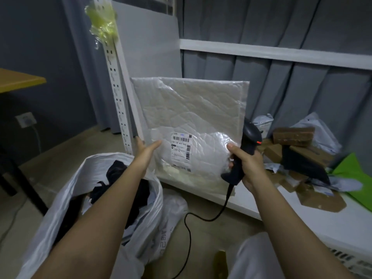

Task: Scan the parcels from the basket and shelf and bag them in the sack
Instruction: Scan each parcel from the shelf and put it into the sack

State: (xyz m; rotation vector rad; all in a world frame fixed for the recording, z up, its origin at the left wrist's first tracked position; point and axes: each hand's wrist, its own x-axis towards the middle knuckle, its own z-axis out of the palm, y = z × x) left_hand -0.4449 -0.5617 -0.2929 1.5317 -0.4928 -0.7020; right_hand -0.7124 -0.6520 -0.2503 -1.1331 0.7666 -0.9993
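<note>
Left hand (147, 152), fingers straight, is steadying the parcel (191, 125) while right hand (246, 166), gripping the scanner (244, 150), is pinching its edge; it is risking slipping off the shelf (281, 216).

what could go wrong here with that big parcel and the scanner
1. The right hand grips the scanner while its thumb also pinches the big parcel; the left hand only lies flat on the edge, so the parcel may slip.
2. The scanner points up, not at the label, so a scan may miss.
3. The sack already looks full; the wide parcel may not fit easily.
</note>
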